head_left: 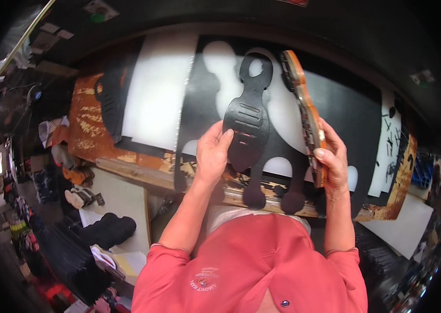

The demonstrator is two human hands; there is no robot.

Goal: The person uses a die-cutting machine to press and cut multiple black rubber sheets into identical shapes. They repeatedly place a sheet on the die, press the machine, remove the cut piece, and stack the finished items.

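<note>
My left hand (pixel 213 151) grips a black flat cut-out piece (pixel 249 120) with a ring at its top, slots in its wide middle and two rounded legs hanging down. My right hand (pixel 330 156) holds an orange wooden cutting die (pixel 305 109) on edge, upright, just right of the black piece. Both are lifted above a black sheet (pixel 345 115) that has matching shapes cut out of it, with white (pixel 283 115) showing through the holes.
A white board (pixel 160 88) lies left of the black sheet on a worn orange workbench (pixel 87 125). Small black offcuts on a white sheet (pixel 390 141) sit at the right. Shoes and dark rolls (pixel 107 229) lie on the floor at the left.
</note>
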